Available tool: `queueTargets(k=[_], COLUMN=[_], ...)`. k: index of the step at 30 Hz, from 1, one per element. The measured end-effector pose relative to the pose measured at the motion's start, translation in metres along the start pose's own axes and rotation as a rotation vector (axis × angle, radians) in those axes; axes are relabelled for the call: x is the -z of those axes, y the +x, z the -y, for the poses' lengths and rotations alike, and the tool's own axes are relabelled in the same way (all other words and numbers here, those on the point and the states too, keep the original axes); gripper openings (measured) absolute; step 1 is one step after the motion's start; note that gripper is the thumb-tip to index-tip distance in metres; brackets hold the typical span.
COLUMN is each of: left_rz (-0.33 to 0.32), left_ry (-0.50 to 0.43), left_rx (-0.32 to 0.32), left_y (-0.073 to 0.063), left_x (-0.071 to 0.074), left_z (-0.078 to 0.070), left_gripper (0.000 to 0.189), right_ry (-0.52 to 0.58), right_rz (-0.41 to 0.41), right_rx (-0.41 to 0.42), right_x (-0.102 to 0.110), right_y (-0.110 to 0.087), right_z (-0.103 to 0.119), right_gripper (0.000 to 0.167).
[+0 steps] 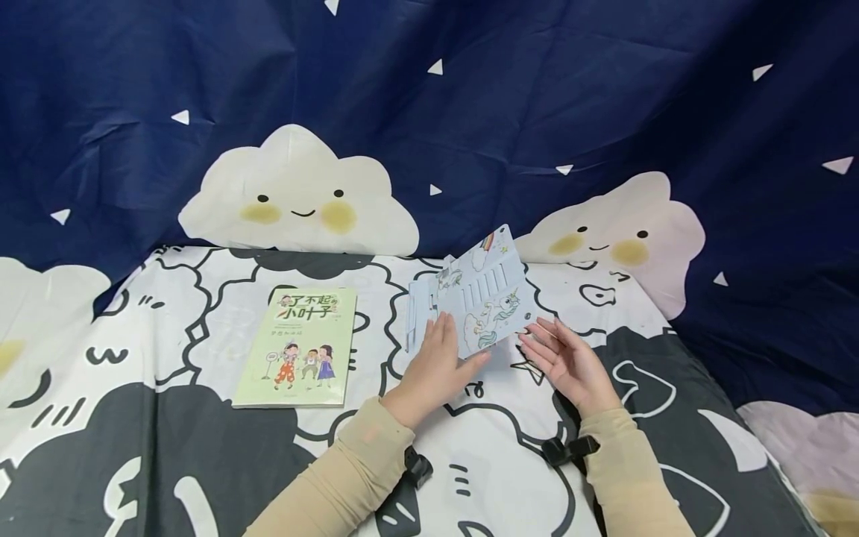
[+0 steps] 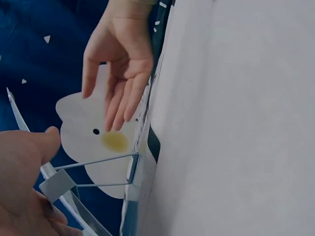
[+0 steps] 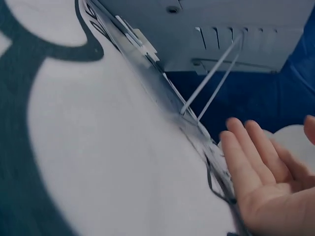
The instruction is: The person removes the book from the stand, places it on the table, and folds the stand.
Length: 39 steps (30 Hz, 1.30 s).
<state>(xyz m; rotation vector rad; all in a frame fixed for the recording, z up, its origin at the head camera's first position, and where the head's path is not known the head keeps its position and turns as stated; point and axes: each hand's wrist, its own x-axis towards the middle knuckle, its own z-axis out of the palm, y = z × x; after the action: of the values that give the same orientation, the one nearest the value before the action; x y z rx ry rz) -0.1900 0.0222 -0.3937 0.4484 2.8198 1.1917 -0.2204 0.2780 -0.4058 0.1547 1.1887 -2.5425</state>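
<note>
A light-blue book stand (image 1: 479,291) with unicorn and rainbow prints stands on the patterned cloth, its slotted panel tilted up. My left hand (image 1: 436,365) grips its near left part; in the left wrist view the panel edge passes between thumb (image 2: 47,145) and fingers. A thin wire prop (image 3: 214,76) runs from behind the slotted panel down to the flat base. My right hand (image 1: 567,365) is palm up beside the panel's lower right corner, fingers extended. The right wrist view shows these fingers (image 3: 251,152) apart from the wire prop.
A pale green book (image 1: 298,380) with cartoon children on its cover lies flat left of the stand. Black-and-white cartoon cloth (image 1: 496,462) covers the surface. A dark blue curtain (image 1: 483,134) with smiling clouds hangs behind it.
</note>
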Motion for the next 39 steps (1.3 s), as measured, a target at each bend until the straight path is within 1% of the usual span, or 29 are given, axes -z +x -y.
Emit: queueTargets(k=[2, 4, 7, 9, 16, 21, 23, 26, 31, 33, 39], left_rz=[0.004, 0.001, -0.008, -0.012, -0.037, -0.056, -0.074, -0.121, -0.249, -0.282, -0.316], left_ry=[-0.03, -0.061, -0.087, -0.096, -0.138, -0.187, -0.203, -0.203, -0.182, -0.208, -0.361], left_rx=[0.011, 0.015, 0.015, 0.013, -0.007, -0.002, 0.002, 0.003, -0.038, -0.063, -0.102], left_y=[0.0, 0.001, 0.001, 0.001, 0.0, 0.001, 0.0, -0.001, -0.001, 0.0, 0.003], left_x=[0.0, -0.001, -0.002, -0.004, -0.007, -0.008, -0.008, -0.007, -0.001, 0.002, 0.015], left_z=[0.002, 0.004, 0.005, 0.004, 0.001, -0.001, -0.003, -0.007, -0.011, -0.01, -0.007], left_gripper=[0.093, 0.092, 0.091, 0.089, 0.078, 0.072, 0.071, 0.069, 0.066, 0.064, 0.064], right_ry=[0.085, 0.13, 0.148, 0.143, 0.153, 0.155, 0.162, 0.173, 0.199, 0.204, 0.192], right_rz=[-0.024, -0.035, -0.04, -0.039, -0.024, -0.023, -0.024, -0.024, -0.017, -0.016, -0.022], right_rx=[0.003, 0.002, -0.003, -0.002, 0.006, 0.015, 0.016, 0.018, 0.016, 0.015, 0.018], right_x=[0.003, 0.004, 0.005, 0.005, 0.009, 0.011, 0.011, 0.011, 0.013, 0.013, 0.014], right_y=[-0.001, -0.001, -0.001, 0.0, 0.001, 0.001, 0.002, 0.002, 0.003, 0.003, 0.003], right_z=[0.001, 0.002, 0.002, 0.001, -0.002, -0.003, -0.004, -0.004, -0.005, -0.005, -0.005], right_gripper=[0.04, 0.054, 0.068, 0.073, 0.075, 0.076, 0.075, 0.074, 0.075, 0.077, 0.08])
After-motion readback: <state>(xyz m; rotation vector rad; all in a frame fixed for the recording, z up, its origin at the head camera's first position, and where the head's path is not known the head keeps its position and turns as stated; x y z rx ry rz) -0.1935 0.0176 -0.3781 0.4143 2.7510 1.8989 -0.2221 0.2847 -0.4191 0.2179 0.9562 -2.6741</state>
